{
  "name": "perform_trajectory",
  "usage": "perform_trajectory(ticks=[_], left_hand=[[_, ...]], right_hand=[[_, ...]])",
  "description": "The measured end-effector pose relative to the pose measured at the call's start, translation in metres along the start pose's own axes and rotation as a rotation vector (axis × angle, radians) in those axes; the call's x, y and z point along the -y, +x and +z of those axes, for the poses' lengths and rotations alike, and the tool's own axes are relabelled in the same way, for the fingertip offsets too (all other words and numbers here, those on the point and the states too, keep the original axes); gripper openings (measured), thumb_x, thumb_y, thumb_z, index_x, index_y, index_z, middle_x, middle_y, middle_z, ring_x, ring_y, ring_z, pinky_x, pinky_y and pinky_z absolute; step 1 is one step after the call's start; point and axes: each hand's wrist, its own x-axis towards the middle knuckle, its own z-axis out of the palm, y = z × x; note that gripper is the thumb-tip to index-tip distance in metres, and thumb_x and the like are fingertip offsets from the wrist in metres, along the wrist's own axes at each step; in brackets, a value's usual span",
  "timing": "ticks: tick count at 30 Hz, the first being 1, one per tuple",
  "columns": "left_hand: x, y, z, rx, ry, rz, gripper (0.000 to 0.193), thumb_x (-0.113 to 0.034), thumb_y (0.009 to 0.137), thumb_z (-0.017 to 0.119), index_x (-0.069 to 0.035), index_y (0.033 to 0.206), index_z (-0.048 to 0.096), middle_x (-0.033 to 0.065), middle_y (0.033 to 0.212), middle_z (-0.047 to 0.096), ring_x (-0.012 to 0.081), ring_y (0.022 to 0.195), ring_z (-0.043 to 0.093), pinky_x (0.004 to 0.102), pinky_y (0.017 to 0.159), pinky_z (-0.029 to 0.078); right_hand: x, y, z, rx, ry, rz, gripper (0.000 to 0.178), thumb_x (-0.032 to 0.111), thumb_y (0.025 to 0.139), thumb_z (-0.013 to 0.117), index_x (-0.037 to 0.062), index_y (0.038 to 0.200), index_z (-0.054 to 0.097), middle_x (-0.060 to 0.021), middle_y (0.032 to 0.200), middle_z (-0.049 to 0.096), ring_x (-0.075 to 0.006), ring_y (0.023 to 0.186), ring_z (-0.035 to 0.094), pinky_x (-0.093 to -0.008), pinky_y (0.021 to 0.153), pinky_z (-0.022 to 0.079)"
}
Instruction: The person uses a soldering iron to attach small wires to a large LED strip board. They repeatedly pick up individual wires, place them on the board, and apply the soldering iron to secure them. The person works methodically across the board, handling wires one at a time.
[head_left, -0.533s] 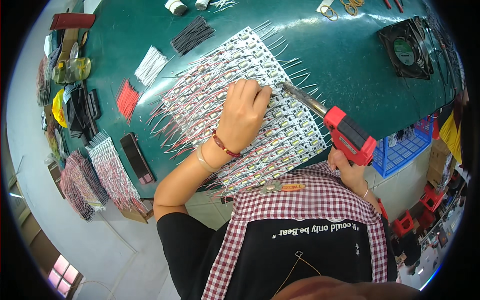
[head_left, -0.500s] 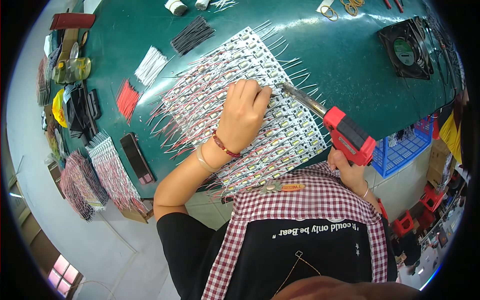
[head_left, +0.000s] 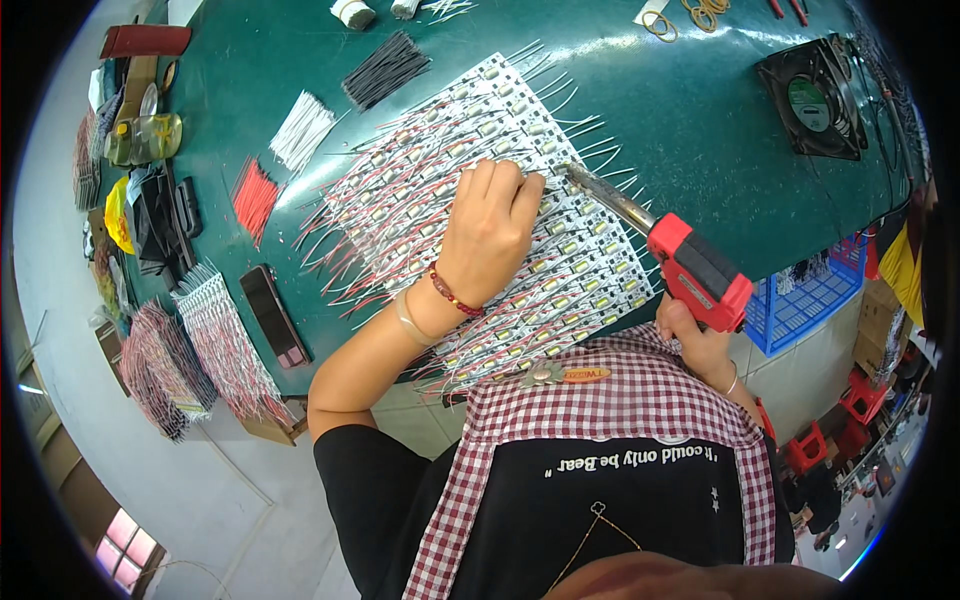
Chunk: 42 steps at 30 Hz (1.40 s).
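Note:
A white panel of circuit boards point(head_left: 495, 85) lies slantwise on the green table, with rows of small components and many thin red, white and dark wires sticking out. My left hand point(head_left: 489, 225) rests over its middle, fingers bent and pinched together near the right-hand rows. What the fingertips hold is hidden. In my right hand point(head_left: 697, 342) is a red and black soldering gun point(head_left: 698, 270), gripped by its handle at the panel's right side. Its metal tip reaches the boards just right of my left fingertips.
Bundles of red wires point(head_left: 256, 200), white wires point(head_left: 305, 132) and black wires point(head_left: 386, 70) lie left of the panel. A phone point(head_left: 273, 315) sits near the left edge, beside wired boards point(head_left: 228, 345). At the right are a black fan point(head_left: 812, 98) and a blue crate point(head_left: 808, 300).
My left hand has shifted very slightly to the right over the boards. The soldering gun and the panel look unmoved.

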Motion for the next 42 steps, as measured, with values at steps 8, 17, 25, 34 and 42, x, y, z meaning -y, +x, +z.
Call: perform_trajectory(ticks=[8,17,25,34,42], left_hand=[[0.002,0.001,0.002,-0.018,-0.027,0.004,0.028,0.007,0.067,0.058,0.0,0.093,0.063,0.0096,0.078,0.046,0.0259,0.075,0.049,0.0369,0.069,0.041],[0.003,0.001,0.003,-0.02,-0.002,0.019,0.025,0.005,0.068,0.059,-0.002,0.092,0.063,0.0087,0.078,0.046,0.0248,0.075,0.05,0.0364,0.068,0.04],[0.002,0.006,-0.004,-0.027,0.151,0.074,0.023,0.001,0.069,0.059,-0.007,0.09,0.065,0.0034,0.076,0.047,0.02,0.073,0.05,0.034,0.068,0.035],[-0.01,-0.005,-0.006,0.026,0.077,0.081,0.024,-0.003,0.073,0.058,-0.003,0.096,0.063,0.0065,0.081,0.047,0.0217,0.076,0.048,0.0344,0.07,0.037],[-0.009,-0.006,0.002,-0.001,0.006,0.067,0.025,0.001,0.071,0.06,-0.003,0.095,0.065,0.006,0.077,0.046,0.0222,0.073,0.048,0.0349,0.066,0.037]], right_hand=[[-0.001,0.004,0.007,-0.036,-0.069,-0.063,0.027,0.011,0.084,0.068,-0.0001,0.108,0.063,-0.0085,0.097,0.067,-0.0158,0.084,0.062,-0.0311,0.074,0.05],[0.02,0.005,0.012,-0.018,0.165,-0.126,0.008,0.009,0.09,0.06,0.0012,0.093,0.058,-0.0018,0.073,0.056,-0.009,0.062,0.053,-0.0256,0.056,0.043],[0.017,0.002,0.008,0.024,0.111,-0.137,0.013,0.014,0.092,0.06,0.0014,0.09,0.057,-0.0021,0.072,0.056,-0.0095,0.061,0.052,-0.0254,0.055,0.043],[0.01,-0.005,0.003,0.047,0.14,-0.134,0.011,0.012,0.092,0.058,0.0018,0.087,0.058,-0.0017,0.071,0.055,-0.0093,0.061,0.053,-0.025,0.055,0.043],[-0.006,-0.012,0.0,0.063,0.033,-0.138,0.014,0.014,0.093,0.057,0.0003,0.097,0.055,-0.0025,0.069,0.055,-0.0107,0.06,0.052,-0.0261,0.055,0.042]])
